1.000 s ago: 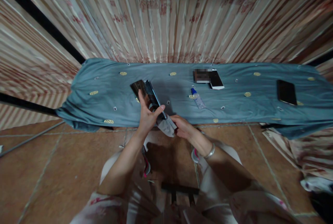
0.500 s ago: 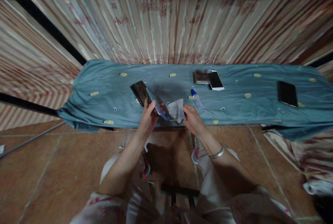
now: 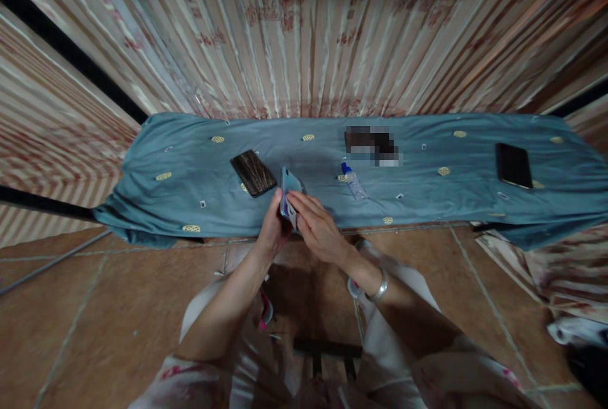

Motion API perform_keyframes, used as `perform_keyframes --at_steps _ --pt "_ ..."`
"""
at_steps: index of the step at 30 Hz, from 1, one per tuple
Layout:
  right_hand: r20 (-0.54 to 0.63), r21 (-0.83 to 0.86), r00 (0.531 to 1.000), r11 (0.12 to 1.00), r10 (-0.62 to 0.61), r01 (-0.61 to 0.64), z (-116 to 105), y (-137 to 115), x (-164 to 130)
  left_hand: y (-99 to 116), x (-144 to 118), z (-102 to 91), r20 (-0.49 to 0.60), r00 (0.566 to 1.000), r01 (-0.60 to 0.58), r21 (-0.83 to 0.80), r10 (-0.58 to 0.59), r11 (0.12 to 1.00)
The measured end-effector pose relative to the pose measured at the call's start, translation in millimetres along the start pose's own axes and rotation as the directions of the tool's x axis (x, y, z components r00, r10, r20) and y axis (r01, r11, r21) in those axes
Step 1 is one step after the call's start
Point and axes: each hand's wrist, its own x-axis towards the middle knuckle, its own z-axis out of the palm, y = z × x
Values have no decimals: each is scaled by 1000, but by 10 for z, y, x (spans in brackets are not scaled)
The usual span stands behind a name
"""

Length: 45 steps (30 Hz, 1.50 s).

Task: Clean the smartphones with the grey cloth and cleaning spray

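My left hand (image 3: 274, 222) grips a light blue smartphone (image 3: 289, 180) by its lower part, tilted above the front of the cloth. My right hand (image 3: 319, 225) is closed on a greyish-white wiping cloth (image 3: 291, 214) and presses it against the phone's face; most of the wiping cloth is hidden under the fingers. Just left of the phone lies a dark, glossy smartphone (image 3: 253, 172) with streaky reflections. To the right rests a small clear spray bottle (image 3: 354, 183) with a blue cap.
A blue-green patterned cloth (image 3: 228, 206) covers the long, low table. Behind the bottle are blurred-out phone-like objects (image 3: 373, 143). A black tablet or case (image 3: 513, 165) lies at the right. A striped curtain (image 3: 285, 48) hangs behind, and dark poles (image 3: 71, 48) slant at the sides.
My right hand has moved left and brought the wiping cloth onto the phone. My left hand has turned the phone more upright. The view has shifted slightly.
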Motion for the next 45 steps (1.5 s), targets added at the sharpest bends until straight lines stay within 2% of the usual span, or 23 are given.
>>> perform_keyframes --at_steps 3,10,16,20,24,26,28,32,35,42,45 --pt "-28 -28 999 999 35 -36 -18 50 17 -46 -60 59 -46 998 39 -1 -39 999" --pt "-124 -129 987 984 104 -120 -101 125 75 -122 -155 169 11 998 63 1 -63 998" --pt "-149 -27 986 997 69 -74 -83 53 46 -96 -135 133 -34 994 102 -8 -103 995" --pt "-177 59 984 998 35 -25 -46 -24 13 -70 -131 158 -80 994 71 -15 -72 997" --pt "-190 26 981 999 -41 46 -16 -25 9 -76 -127 205 -166 985 31 -46 -38 998" --pt "-197 8 979 999 -44 47 -18 20 22 -106 -121 204 -174 984 37 -32 -42 999" --pt "-204 -9 978 1000 -30 29 -39 85 44 -156 -114 181 -140 990 20 -4 -20 1000" --pt "-203 -59 978 997 41 -54 -109 217 95 -266 -98 91 23 994 -106 101 105 989" --pt "-185 -78 979 991 89 -105 -138 260 117 -307 -81 32 80 989 -133 170 121 976" --pt "-137 -20 989 998 51 -55 -63 187 82 -250 -22 -14 22 992 -126 174 124 977" --pt "-145 -7 989 1000 24 -25 -36 188 73 -234 -8 -42 8 987 -159 234 161 959"
